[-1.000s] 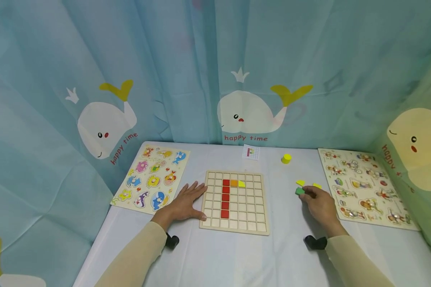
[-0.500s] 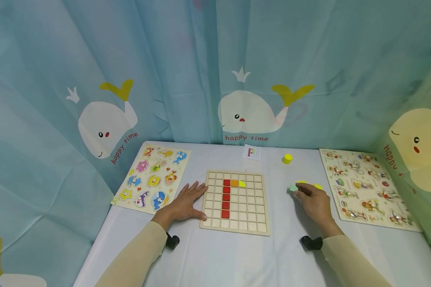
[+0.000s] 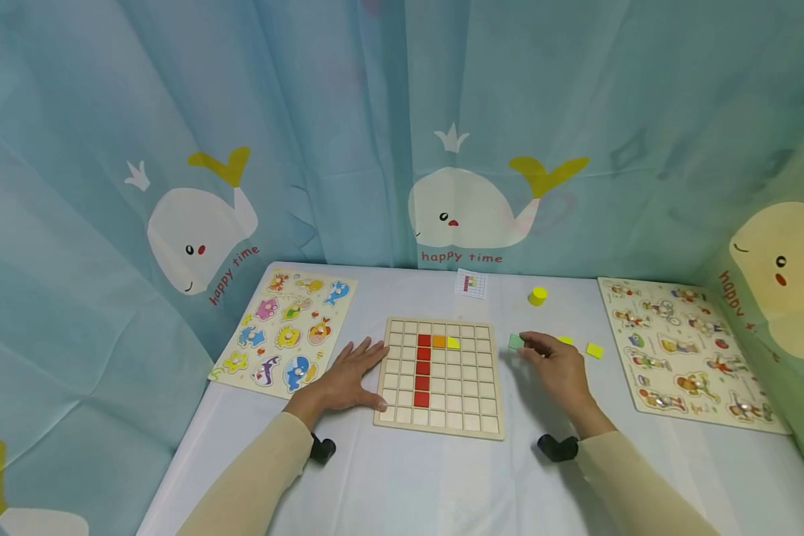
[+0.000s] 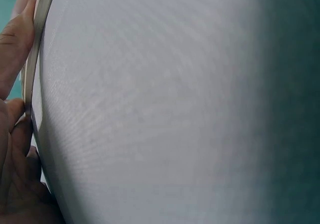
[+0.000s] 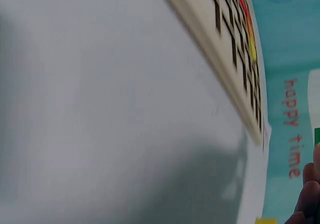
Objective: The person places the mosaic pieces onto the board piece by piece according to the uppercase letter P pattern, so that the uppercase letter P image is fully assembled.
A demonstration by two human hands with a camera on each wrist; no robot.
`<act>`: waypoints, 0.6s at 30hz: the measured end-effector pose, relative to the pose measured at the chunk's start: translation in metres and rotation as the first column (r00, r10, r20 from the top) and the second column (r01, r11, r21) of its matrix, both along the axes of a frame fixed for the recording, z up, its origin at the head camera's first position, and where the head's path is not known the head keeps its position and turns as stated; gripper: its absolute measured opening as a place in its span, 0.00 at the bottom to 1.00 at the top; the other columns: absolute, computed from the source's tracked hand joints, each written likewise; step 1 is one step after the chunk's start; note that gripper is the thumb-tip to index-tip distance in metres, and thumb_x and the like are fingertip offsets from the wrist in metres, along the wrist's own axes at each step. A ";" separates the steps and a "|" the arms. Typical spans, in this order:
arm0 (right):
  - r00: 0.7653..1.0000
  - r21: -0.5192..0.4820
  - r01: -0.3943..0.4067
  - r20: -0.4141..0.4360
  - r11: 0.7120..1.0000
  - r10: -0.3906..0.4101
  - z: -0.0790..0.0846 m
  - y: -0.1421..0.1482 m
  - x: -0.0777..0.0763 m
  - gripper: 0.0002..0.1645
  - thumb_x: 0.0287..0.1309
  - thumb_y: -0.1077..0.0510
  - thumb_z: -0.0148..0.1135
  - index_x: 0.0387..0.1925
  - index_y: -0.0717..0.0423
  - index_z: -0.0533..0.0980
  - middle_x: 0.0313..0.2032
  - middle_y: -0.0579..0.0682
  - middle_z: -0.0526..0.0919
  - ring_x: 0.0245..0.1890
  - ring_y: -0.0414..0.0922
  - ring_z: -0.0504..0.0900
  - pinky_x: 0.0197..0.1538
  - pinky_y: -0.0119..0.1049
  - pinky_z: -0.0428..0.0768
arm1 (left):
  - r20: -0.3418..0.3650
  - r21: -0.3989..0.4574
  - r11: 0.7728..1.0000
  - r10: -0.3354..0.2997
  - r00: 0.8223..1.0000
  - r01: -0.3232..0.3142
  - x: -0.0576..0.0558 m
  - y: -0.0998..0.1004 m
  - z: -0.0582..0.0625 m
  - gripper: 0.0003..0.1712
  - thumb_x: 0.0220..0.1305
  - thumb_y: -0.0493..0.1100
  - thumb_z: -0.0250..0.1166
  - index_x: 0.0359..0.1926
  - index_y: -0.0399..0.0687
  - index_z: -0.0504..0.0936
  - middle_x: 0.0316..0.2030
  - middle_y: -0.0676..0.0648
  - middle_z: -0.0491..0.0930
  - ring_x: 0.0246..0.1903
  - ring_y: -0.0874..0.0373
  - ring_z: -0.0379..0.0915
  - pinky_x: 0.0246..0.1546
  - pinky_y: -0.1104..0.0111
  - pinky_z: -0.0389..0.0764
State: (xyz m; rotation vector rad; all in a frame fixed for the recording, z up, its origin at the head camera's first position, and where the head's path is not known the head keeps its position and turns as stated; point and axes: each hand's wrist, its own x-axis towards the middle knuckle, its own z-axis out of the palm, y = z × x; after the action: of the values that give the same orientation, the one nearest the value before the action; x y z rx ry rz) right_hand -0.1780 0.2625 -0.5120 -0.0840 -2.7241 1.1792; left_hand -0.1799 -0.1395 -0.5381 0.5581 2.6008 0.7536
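Note:
A wooden grid board [image 3: 472,428] lies on the table in the head view. A column of several red square tiles [image 3: 423,368] fills some of its cells, with an orange tile [image 3: 438,341] and a yellow piece [image 3: 452,342] beside the top one. My left hand [image 3: 345,380] rests at the board's left edge, fingers spread; the left wrist view has its thumb [image 4: 17,44] against the board's side. Between thumb and fingertips, my right hand [image 3: 559,368] pinches a green square tile [image 3: 515,342] just right of the board. Only a sliver of that tile shows in the right wrist view.
Yellow pieces [image 3: 594,350] lie behind the right hand, one partly hidden. Farther back stand a yellow cylinder [image 3: 538,296] and a small printed pattern card [image 3: 472,284]. An animal puzzle board [image 3: 281,357] is at left, a figure puzzle board [image 3: 683,365] at right.
My right hand has carried the green tile left toward the grid board and turned its face to view, uncovering the yellow pieces behind. The left hand stays in place.

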 end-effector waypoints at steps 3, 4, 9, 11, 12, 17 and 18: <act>1.000 -0.019 -0.019 0.012 1.000 0.019 0.003 -0.012 -0.001 0.18 0.68 0.62 0.69 0.58 0.60 0.84 0.47 0.61 0.89 0.46 0.52 0.84 0.36 0.25 0.77 | -0.001 -0.003 1.000 -0.002 1.000 0.002 -0.001 0.000 -0.001 0.66 0.52 0.64 0.81 0.85 0.57 0.55 0.85 0.55 0.49 0.85 0.54 0.33 0.86 0.55 0.32; 1.000 -0.026 -0.024 0.014 0.999 0.024 0.004 -0.016 -0.001 0.18 0.68 0.62 0.69 0.58 0.60 0.84 0.47 0.61 0.88 0.45 0.52 0.84 0.36 0.25 0.77 | -0.002 -0.004 1.000 -0.004 1.000 0.004 -0.001 0.000 -0.001 0.66 0.52 0.64 0.81 0.85 0.57 0.55 0.85 0.55 0.49 0.85 0.54 0.33 0.86 0.56 0.32; 0.997 -0.045 -0.067 0.025 0.997 0.068 0.008 -0.034 -0.001 0.18 0.69 0.62 0.68 0.58 0.60 0.84 0.46 0.59 0.88 0.45 0.51 0.83 0.37 0.26 0.78 | -0.011 0.005 1.000 -0.013 1.000 0.013 -0.001 0.000 -0.001 0.67 0.51 0.64 0.81 0.85 0.54 0.55 0.85 0.53 0.50 0.85 0.52 0.34 0.86 0.54 0.33; 0.996 -0.057 -0.088 0.029 0.994 0.090 0.009 -0.041 -0.002 0.18 0.69 0.61 0.68 0.58 0.60 0.84 0.46 0.58 0.88 0.44 0.50 0.83 0.37 0.26 0.79 | -0.014 0.010 1.000 -0.016 1.000 0.016 -0.001 0.000 -0.001 0.67 0.51 0.64 0.81 0.84 0.54 0.56 0.85 0.52 0.50 0.85 0.51 0.35 0.86 0.53 0.33; 0.994 -0.066 -0.100 0.029 0.993 0.102 0.009 -0.044 -0.002 0.18 0.69 0.61 0.68 0.58 0.60 0.84 0.46 0.58 0.88 0.44 0.50 0.83 0.37 0.26 0.79 | -0.016 0.014 1.000 -0.015 1.000 0.016 -0.001 0.000 0.000 0.66 0.51 0.63 0.81 0.84 0.53 0.56 0.85 0.51 0.51 0.85 0.50 0.35 0.86 0.53 0.34; 0.987 -0.100 -0.147 0.048 0.984 0.152 0.008 -0.060 -0.003 0.18 0.69 0.61 0.68 0.58 0.60 0.84 0.46 0.57 0.88 0.44 0.50 0.84 0.39 0.27 0.82 | -0.020 0.015 1.000 -0.017 1.000 0.017 0.000 0.000 0.002 0.66 0.52 0.63 0.81 0.84 0.53 0.57 0.85 0.51 0.51 0.85 0.50 0.35 0.86 0.53 0.33; 0.986 -0.102 -0.155 0.052 0.983 0.161 0.008 -0.063 -0.004 0.18 0.69 0.61 0.68 0.58 0.60 0.84 0.46 0.57 0.89 0.44 0.50 0.84 0.39 0.28 0.82 | -0.020 0.013 1.000 -0.017 1.000 0.018 0.000 0.000 0.002 0.65 0.52 0.63 0.81 0.84 0.54 0.56 0.85 0.52 0.51 0.85 0.50 0.35 0.86 0.53 0.33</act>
State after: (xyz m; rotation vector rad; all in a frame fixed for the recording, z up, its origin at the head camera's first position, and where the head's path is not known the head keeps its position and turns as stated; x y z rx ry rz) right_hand -0.1818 0.1997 -0.5043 0.0882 -2.7675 1.3737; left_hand -0.1795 -0.1398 -0.5361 0.5946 2.6077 0.7636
